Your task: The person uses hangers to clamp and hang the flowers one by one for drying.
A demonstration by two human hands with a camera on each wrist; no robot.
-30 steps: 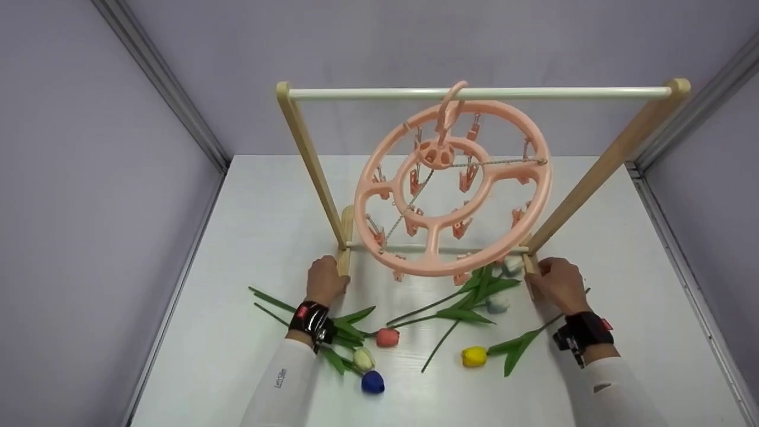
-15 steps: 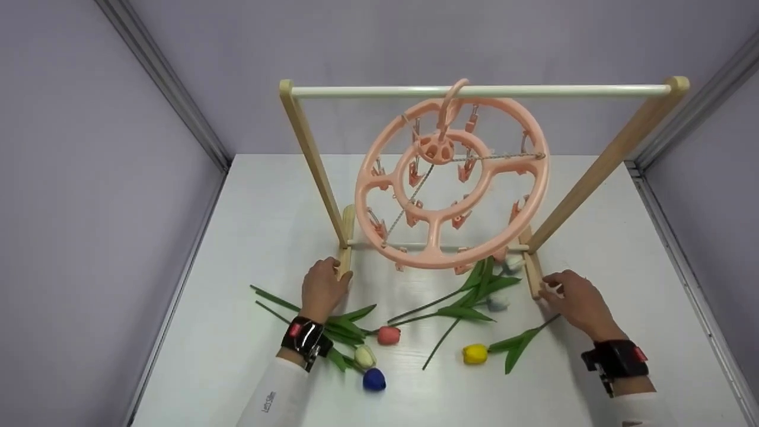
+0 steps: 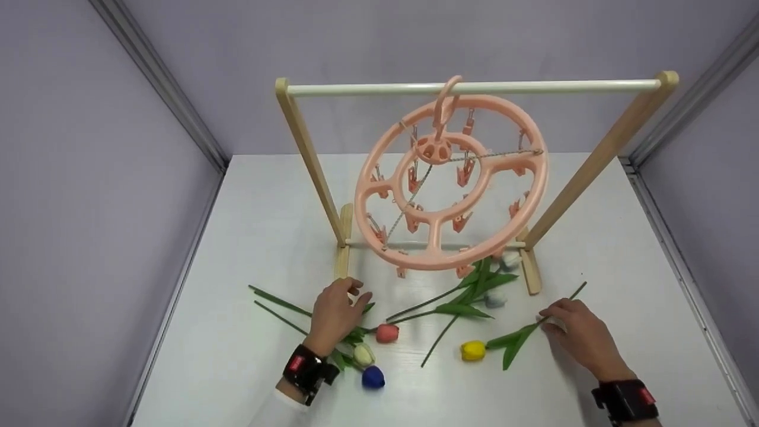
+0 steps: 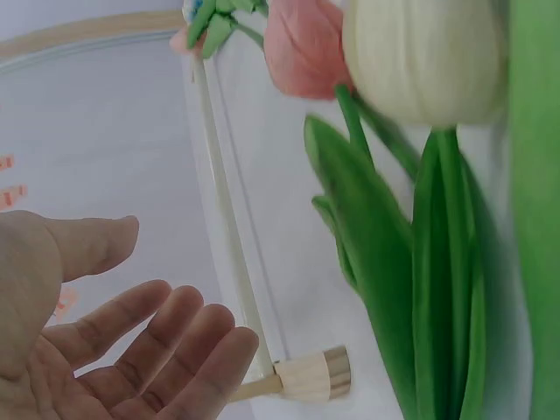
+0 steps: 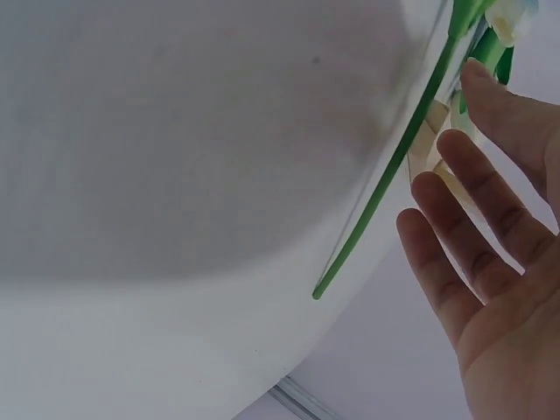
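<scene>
Two hands hover low with fingers relaxed, holding nothing: the left hand [image 3: 335, 314] over the pink tulip's [image 3: 386, 333] leaves, the right hand [image 3: 578, 335] beside the yellow tulip's [image 3: 472, 351] stem, near the wooden rack [image 3: 308, 154] on the worktop [image 3: 267, 201].

A white table [image 3: 255, 201] with a faint wood grain fills a booth of plain lavender walls [image 3: 89, 178], whose grey metal corner strips [image 3: 160, 89] run down to the tabletop's back corners under soft, even light.
</scene>
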